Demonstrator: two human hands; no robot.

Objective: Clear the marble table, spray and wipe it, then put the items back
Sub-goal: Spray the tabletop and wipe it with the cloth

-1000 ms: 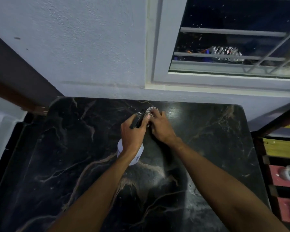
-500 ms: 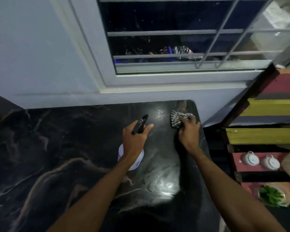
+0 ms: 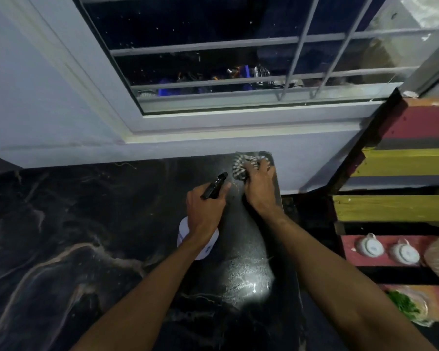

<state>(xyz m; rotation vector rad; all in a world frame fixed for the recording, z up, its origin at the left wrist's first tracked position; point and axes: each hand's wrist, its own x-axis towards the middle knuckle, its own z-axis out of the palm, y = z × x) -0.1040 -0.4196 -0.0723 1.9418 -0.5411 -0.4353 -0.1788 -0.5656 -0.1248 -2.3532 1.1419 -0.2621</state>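
Both hands are staying on the job, but the wiping one has been travelling. A second ago I was seeing the right hand (image 3: 257, 183) bunching the striped cloth (image 3: 240, 167) near the middle of the back edge. Now it is working the far right corner of the marble table (image 3: 86, 224), tight against the wall (image 3: 302, 160) under the window (image 3: 213, 59). I'm reading that as the wipe reaching the end of the back strip — the spray-and-wipe stage is running, and putting the items back is still waiting.

The right hand is reaching forward with its wrist low, its fingers curling over the crumpled cloth and pressing it onto the stone. The left hand (image 3: 204, 211) is hovering just beside it, wrapping round the neck of the spray bottle (image 3: 200, 249) — the black nozzle (image 3: 214, 186) is pointing toward the cloth, one finger is stretching out past it, and the white body is hanging under the wrist above the table. A wet sheen is showing nearer to me.
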